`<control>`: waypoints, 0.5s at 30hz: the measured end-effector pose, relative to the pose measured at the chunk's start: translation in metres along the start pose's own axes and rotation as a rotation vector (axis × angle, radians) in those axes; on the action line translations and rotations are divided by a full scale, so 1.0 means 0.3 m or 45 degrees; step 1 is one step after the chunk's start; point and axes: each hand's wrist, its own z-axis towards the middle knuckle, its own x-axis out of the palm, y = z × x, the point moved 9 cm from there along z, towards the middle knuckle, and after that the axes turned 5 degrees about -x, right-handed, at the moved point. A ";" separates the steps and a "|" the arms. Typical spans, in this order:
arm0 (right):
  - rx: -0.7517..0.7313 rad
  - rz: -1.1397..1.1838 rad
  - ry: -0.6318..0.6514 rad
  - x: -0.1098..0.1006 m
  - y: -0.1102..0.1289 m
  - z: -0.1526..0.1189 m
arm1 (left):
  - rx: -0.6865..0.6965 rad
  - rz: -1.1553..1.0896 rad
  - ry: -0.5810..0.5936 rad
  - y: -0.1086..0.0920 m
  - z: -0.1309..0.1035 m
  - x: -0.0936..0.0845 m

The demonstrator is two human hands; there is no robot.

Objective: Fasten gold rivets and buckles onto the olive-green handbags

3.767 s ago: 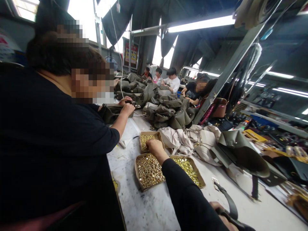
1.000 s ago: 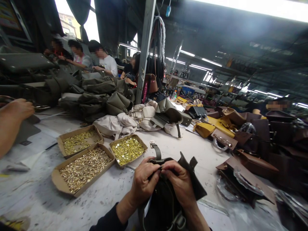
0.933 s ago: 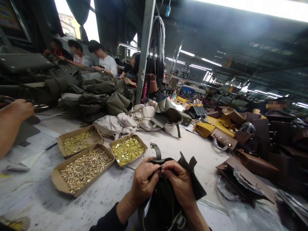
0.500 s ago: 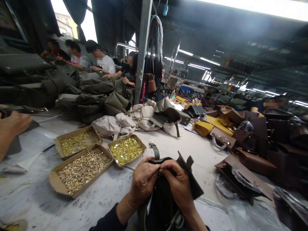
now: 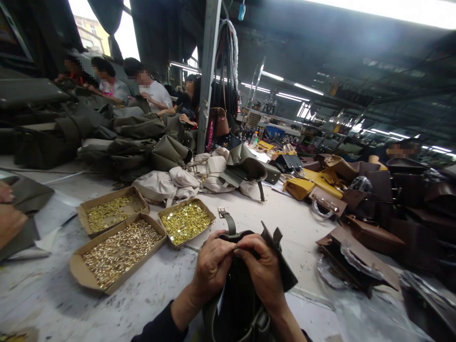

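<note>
A dark olive bag (image 5: 237, 304) stands open at the bottom centre, with a buckled strap (image 5: 228, 221) sticking up from its far edge. My left hand (image 5: 212, 261) pinches the bag's upper edge from the left. Close beside it, my right hand (image 5: 261, 266) grips the same edge, thumb and fingertips nearly touching those of the left. Anything small between the fingertips is too hidden to make out. A flap (image 5: 285, 266) hangs out beyond my right hand. Left of my hands are three cardboard trays (image 5: 117, 285) of small gold-coloured metal pieces.
Another person's hands (image 5: 10, 218) handle dark material at the left edge. Olive bags (image 5: 138, 128) and cream bags (image 5: 167, 185) are piled behind the trays. Brown bags (image 5: 374, 232) and yellow bags (image 5: 320, 183) lie at right, near clear plastic (image 5: 370, 316). A metal post (image 5: 208, 76) rises behind.
My hands remain pinched at the bag's edge, with little visible movement. At the left, the other person's hands have shifted down and toward the frame edge, and the dark material there has moved.
</note>
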 end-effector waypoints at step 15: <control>0.223 0.287 0.214 0.000 -0.011 -0.044 | -0.608 -0.053 0.093 0.132 0.041 -0.046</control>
